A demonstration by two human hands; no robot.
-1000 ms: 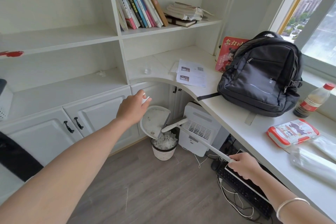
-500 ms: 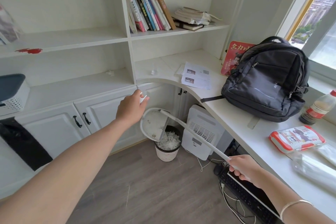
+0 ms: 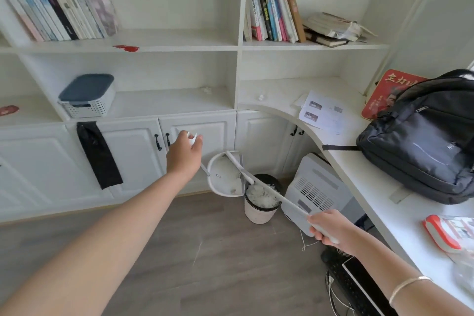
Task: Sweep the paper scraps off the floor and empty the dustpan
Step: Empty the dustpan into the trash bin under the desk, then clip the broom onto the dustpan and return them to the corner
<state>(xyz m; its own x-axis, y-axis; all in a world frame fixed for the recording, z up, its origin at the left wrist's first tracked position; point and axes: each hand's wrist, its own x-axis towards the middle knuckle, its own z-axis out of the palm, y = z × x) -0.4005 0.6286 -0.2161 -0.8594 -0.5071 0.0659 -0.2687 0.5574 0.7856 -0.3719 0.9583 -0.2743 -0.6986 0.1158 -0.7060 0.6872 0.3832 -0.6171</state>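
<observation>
Both arms bare, no sleeves visible. Thin metallic bangle (image 3: 407,285) on right wrist, just behind right hand (image 3: 331,228). Left hand (image 3: 183,158) and wrist bare, no jewellery.

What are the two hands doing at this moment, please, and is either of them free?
Left hand: closed on the dustpan handle, tipping it over the bin.
Right hand: closed on the broom handle.
Neither is free.

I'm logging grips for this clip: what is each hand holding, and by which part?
The left hand holds the dustpan by the top of its handle. The right hand holds the broom by the upper end of its stick.
</observation>
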